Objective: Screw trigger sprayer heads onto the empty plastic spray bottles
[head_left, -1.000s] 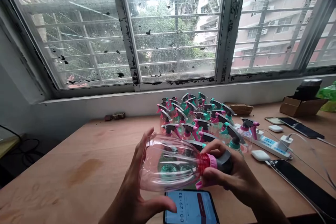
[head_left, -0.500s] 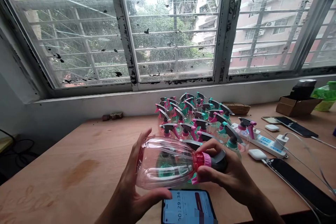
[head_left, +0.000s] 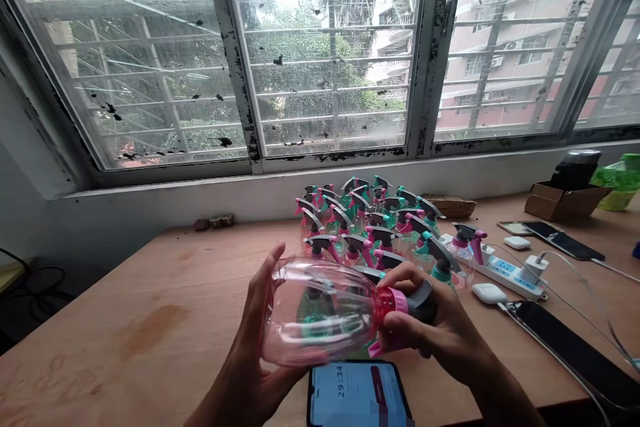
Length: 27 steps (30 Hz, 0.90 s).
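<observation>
Between my hands a clear pink spray bottle [head_left: 320, 313] lies on its side in the air, its neck to the right. Around its base end is my left hand [head_left: 263, 340], with part of the thumb hidden behind the bottle. My right hand [head_left: 430, 320] grips the pink collar and the dark grey spray head [head_left: 421, 302] at the neck. The pink trigger [head_left: 376, 348] points down. Beyond the bottle stand several spray bottles [head_left: 383, 237] with pink or green triggers. Below it a phone [head_left: 357, 392] with a lit timer screen lies on the table.
On the wooden table [head_left: 125, 280], a white power strip [head_left: 510, 275] with cables stands to the right. A dark phone [head_left: 570, 347] and a white earbud case [head_left: 489, 293] lie nearby. A cardboard box [head_left: 563, 201] is at the back right, under the windows.
The bottle has shifted slightly right and turned, so its pink trigger shows more below the collar. My left thumb has moved behind the bottle. Both hands keep their hold.
</observation>
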{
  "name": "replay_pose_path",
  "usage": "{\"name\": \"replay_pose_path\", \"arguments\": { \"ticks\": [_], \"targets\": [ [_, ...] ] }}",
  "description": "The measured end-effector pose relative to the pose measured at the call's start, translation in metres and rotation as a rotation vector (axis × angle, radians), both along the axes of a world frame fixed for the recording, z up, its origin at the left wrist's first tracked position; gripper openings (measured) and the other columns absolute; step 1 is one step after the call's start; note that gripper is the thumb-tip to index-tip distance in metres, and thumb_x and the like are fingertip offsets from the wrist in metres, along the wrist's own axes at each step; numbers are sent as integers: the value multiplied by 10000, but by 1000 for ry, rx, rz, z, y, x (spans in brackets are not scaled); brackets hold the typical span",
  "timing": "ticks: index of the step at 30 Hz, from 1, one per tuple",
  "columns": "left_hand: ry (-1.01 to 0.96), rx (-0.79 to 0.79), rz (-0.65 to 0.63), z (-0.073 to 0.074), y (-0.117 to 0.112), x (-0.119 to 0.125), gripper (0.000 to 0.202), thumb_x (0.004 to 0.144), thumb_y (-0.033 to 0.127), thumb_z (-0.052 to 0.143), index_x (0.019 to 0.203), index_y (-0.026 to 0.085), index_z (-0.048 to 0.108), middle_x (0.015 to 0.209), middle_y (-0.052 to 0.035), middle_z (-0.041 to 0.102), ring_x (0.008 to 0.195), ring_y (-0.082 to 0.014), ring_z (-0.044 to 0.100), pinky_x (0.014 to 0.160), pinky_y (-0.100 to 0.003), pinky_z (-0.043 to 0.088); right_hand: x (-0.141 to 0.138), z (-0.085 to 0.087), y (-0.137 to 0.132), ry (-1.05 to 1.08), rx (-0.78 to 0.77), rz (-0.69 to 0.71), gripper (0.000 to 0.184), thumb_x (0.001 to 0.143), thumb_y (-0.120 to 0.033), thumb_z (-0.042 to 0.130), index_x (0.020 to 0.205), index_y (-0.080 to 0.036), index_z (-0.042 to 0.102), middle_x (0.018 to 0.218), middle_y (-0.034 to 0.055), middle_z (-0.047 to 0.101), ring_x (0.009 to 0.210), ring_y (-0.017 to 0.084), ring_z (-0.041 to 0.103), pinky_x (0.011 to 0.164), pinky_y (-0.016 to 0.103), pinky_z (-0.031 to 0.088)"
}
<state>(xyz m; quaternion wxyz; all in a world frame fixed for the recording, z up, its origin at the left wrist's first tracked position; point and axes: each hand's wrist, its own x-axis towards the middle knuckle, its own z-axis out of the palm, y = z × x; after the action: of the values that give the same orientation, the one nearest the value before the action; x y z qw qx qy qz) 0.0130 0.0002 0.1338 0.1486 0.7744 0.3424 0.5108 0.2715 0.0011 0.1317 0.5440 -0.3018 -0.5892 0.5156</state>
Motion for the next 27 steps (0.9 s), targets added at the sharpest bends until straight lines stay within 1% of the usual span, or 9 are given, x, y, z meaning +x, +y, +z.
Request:
{"name": "replay_pose_path", "arguments": {
  "ticks": [3,6,9,14,17,19,21,24,27],
  "targets": [
    [-24,65,6,-1,-3,6,860,955,284,647,1597,430,94,1697,-80,233,1523,-342,338,1174,-559,438,0,1,0,15,-5,31,309,825,-375,847,970,-197,640,710,-28,700,557,132,737,420,120,555],
    [47,40,85,1,-4,4,961,880,393,742,1615,328,126,1680,-116,284,1555,-368,238,1230,-565,350,-2,-2,2,10,36,43,289,821,-319,857,974,-201,641,733,-35,692,596,141,753,521,171,632],
    [81,19,99,1,0,-3,996,793,504,797,1595,320,237,1677,-103,297,1546,-389,253,1247,-564,320,-4,-4,3,35,35,52,282,820,-292,859,975,-207,640,752,-44,683,619,139,760,575,191,656],
    [50,116,-13,-4,8,-10,949,889,251,746,1594,420,134,1690,-66,264,1538,-324,308,1200,-492,427,-4,-4,3,63,-13,80,304,824,-335,853,972,-195,627,715,-30,697,577,151,748,516,194,646],
    [48,150,-17,-5,7,-8,929,916,177,696,1600,405,110,1687,-77,266,1533,-308,327,1203,-489,417,-5,-5,3,52,2,64,313,800,-317,872,968,-194,639,721,-43,662,556,128,716,522,206,657],
    [44,131,44,-4,4,-6,951,891,257,743,1608,362,127,1675,-106,289,1517,-336,352,1209,-525,396,-6,-6,2,46,18,54,307,791,-296,878,973,-200,650,747,-47,644,586,127,714,562,230,676],
    [30,92,73,-2,3,-4,1060,782,454,830,1608,320,180,1662,-133,313,1509,-390,348,1217,-574,364,-6,-6,2,51,42,38,302,786,-280,882,976,-205,659,768,-45,641,613,131,722,586,235,681],
    [9,54,71,-1,2,-4,1151,654,581,860,1593,312,252,1653,-133,334,1515,-426,314,1217,-596,354,-7,-7,2,69,62,36,275,801,-269,872,975,-210,666,745,-49,658,583,113,720,525,163,634],
    [19,105,41,-1,5,-6,1038,791,375,839,1596,390,183,1670,-87,305,1513,-376,346,1183,-545,433,-7,-7,2,106,64,33,252,828,-302,852,971,-211,665,686,-51,678,510,88,694,396,80,507]
  ]
}}
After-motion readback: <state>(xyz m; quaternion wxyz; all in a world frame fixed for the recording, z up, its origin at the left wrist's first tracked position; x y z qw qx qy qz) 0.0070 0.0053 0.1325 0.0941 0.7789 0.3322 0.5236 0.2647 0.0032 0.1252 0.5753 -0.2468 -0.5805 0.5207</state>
